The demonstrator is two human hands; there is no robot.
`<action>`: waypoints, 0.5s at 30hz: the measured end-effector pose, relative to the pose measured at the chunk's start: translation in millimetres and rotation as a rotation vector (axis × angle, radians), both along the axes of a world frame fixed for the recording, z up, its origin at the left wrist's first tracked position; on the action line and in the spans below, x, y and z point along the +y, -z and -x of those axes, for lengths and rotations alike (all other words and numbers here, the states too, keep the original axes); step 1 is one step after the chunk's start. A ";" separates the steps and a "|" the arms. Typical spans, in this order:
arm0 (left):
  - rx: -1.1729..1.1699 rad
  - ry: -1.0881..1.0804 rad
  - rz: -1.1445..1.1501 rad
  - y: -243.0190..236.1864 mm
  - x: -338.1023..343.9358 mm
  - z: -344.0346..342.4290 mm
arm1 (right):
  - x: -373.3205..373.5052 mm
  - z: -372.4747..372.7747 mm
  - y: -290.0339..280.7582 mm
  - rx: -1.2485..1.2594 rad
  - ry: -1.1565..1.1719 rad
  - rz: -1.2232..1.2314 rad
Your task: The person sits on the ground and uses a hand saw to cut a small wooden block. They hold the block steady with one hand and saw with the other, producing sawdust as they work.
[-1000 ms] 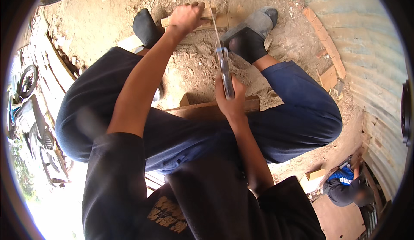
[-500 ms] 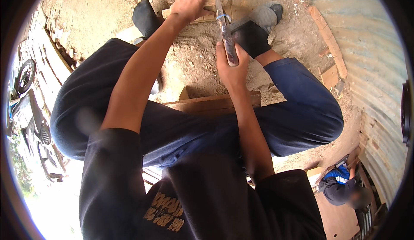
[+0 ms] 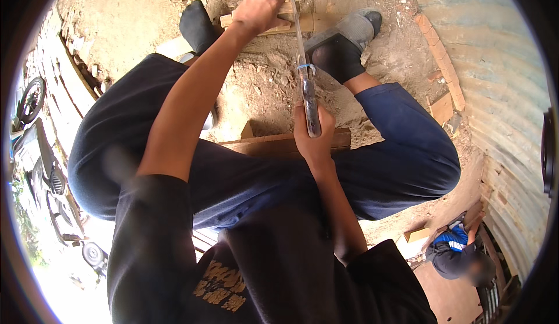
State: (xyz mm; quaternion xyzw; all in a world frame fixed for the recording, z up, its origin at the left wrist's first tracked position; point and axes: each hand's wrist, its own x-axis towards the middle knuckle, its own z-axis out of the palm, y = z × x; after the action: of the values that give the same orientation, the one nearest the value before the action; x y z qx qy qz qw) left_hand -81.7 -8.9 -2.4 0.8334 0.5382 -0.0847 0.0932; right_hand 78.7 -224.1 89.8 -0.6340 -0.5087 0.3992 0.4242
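My right hand (image 3: 315, 140) is closed around the worn handle of a long, thin-bladed handsaw (image 3: 304, 73), with a blue tie where the handle meets the blade. The blade points away from me and is seen nearly edge-on, crossing the pieces of wood between my feet. My left hand (image 3: 256, 14) grips the light wooden board (image 3: 226, 20) just left of the blade, its thumb stretched toward the blade and its fingers curled over the far side. Whether the teeth touch the wood cannot be made out.
My feet, one in a black sock (image 3: 198, 25) and one in a grey sandal (image 3: 356, 30), flank the wood. A low wooden plank (image 3: 262, 144) lies nearer me. Corrugated metal sheeting (image 3: 495, 62) rises at right; another person (image 3: 457, 248) sits behind. Motorbikes (image 3: 52, 178) stand at left.
My right hand has drawn the handsaw back toward me. My left hand stays on the board, almost unmoved.
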 end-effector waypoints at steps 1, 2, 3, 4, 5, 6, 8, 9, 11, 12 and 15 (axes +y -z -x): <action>-0.010 -0.010 0.005 2.4 1.0 1.2 | 3.3 -0.8 0.8 0.017 -0.013 0.046; -0.020 -0.021 0.011 4.3 4.1 3.2 | 13.8 -1.3 3.5 0.035 -0.025 0.093; -0.033 -0.026 0.020 4.6 3.2 1.9 | 26.5 -1.1 3.6 0.050 -0.032 0.143; -0.036 0.002 -0.003 4.3 4.0 1.1 | 45.0 3.5 6.2 0.077 -0.002 0.159; -0.042 -0.004 0.017 4.3 3.5 -0.5 | 44.0 4.1 2.8 0.070 -0.001 0.209; -0.043 -0.011 0.035 1.8 4.7 0.4 | 43.4 6.6 -0.7 0.068 -0.002 0.258; -0.034 -0.033 0.047 -4.3 5.7 2.1 | 22.7 7.2 8.2 -0.052 0.015 0.203; -0.031 -0.035 0.041 -6.6 4.4 0.6 | 14.9 6.3 4.6 -0.020 0.015 0.163; -0.052 -0.070 0.069 -7.7 3.7 -0.7 | -1.3 2.5 -2.3 0.038 0.009 0.107; -0.075 -0.099 0.098 -10.5 7.1 -1.6 | 3.0 2.6 1.4 0.031 0.000 0.022; -0.105 -0.098 0.081 -3.9 8.9 3.1 | 36.7 10.3 -1.2 0.094 0.004 0.162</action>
State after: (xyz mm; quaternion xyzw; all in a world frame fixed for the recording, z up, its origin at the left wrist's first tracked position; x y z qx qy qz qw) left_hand -84.8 0.1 1.5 0.8050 0.5687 -0.0579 0.1586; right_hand 68.4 -187.4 91.0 -0.6479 -0.4531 0.4674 0.3955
